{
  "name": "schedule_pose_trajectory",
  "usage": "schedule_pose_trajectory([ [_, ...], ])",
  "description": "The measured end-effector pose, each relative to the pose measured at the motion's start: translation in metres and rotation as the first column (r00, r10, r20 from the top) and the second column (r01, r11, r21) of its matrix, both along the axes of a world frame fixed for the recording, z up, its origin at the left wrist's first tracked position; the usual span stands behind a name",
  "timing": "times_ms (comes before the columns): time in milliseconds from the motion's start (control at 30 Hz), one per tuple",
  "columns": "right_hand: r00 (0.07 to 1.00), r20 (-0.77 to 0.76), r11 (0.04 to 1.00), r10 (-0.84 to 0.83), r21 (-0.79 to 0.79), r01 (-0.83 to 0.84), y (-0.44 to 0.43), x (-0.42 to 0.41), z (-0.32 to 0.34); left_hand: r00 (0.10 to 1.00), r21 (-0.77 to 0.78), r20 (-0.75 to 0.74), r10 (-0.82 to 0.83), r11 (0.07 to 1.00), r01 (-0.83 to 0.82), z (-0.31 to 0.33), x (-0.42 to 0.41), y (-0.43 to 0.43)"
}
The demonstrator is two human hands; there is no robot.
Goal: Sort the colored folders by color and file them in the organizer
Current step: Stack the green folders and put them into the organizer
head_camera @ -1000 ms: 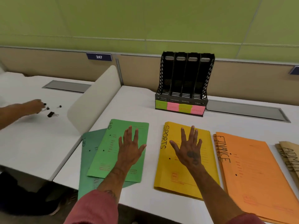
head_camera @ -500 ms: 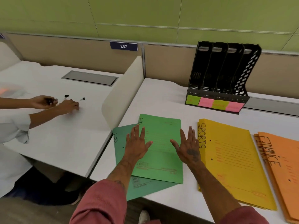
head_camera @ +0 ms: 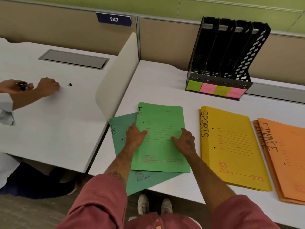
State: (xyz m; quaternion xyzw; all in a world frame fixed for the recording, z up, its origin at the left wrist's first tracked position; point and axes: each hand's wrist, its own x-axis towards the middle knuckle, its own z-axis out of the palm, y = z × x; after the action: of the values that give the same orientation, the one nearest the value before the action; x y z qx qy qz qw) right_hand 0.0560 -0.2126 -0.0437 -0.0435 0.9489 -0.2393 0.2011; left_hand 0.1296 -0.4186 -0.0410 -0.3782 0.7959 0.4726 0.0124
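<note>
1. The light green folder [head_camera: 162,151] lies flat on the worktop [head_camera: 165,83], in front of the organizer [head_camera: 227,52] and to its left, well apart from it. It overlaps a dark green folder [head_camera: 142,180], which lies farther still from the organizer.
2. The left hand [head_camera: 136,136] pinches the light green folder's left edge and the right hand [head_camera: 185,141] its right edge. Both thumbs are on the cover and the fingers look curled.
3. The dark green folder sticks out over the worktop edge farthest from the organizer. Lifting the top folder could drag it off onto the floor.
4. The two greens differ, so they could get split between slots. The colored labels [head_camera: 214,90] along the organizer's base are green and pink, and their writing is unreadable, so a wrong slot is likely.
5. The yellow folder [head_camera: 231,154] and orange folders [head_camera: 287,154], straight in front of the organizer, match no label color.
6. A thin folder held by its sides may bow and catch on a divider, nudging the organizer back.
</note>
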Motion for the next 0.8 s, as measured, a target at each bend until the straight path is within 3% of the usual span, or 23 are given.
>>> schedule_pose_trajectory([
  [67, 0.999, 0.014, 0.995, -0.051, -0.080, 0.052, -0.003, -0.002, 0.002, 0.992, 0.195, -0.043, 0.116, 0.975, -0.105, 0.006, -0.001, -0.003],
  [200, 0.986, 0.086, 0.959, -0.145, -0.235, 0.161, -0.007, -0.008, 0.006, 0.965, 0.468, -0.108, 0.238, 0.869, -0.162, 0.018, 0.002, 0.001],
  [367, 0.979, 0.094, 0.944, -0.182, -0.262, 0.201, -0.013, -0.019, 0.012, 0.931, 0.617, -0.177, 0.320, 0.773, -0.148, 0.037, 0.012, 0.008],
  [500, 0.965, 0.196, 0.891, -0.175, -0.385, 0.240, -0.017, -0.029, 0.016, 0.885, 0.640, -0.206, 0.418, 0.742, -0.201, 0.039, 0.038, 0.004],
  [633, 0.971, 0.231, 0.909, -0.060, -0.390, 0.149, -0.027, -0.029, 0.014, 0.807, 0.566, -0.234, 0.542, 0.751, -0.340, 0.025, 0.068, 0.005],
  [700, 0.975, 0.224, 0.922, -0.002, -0.377, 0.089, -0.035, -0.025, 0.011, 0.789, 0.491, -0.225, 0.572, 0.766, -0.415, 0.016, 0.080, 0.008],
  [800, 0.982, 0.175, 0.966, 0.071, -0.259, -0.024, -0.044, -0.015, 0.007, 0.819, 0.260, -0.122, 0.560, 0.815, -0.518, 0.000, 0.089, 0.012],
])
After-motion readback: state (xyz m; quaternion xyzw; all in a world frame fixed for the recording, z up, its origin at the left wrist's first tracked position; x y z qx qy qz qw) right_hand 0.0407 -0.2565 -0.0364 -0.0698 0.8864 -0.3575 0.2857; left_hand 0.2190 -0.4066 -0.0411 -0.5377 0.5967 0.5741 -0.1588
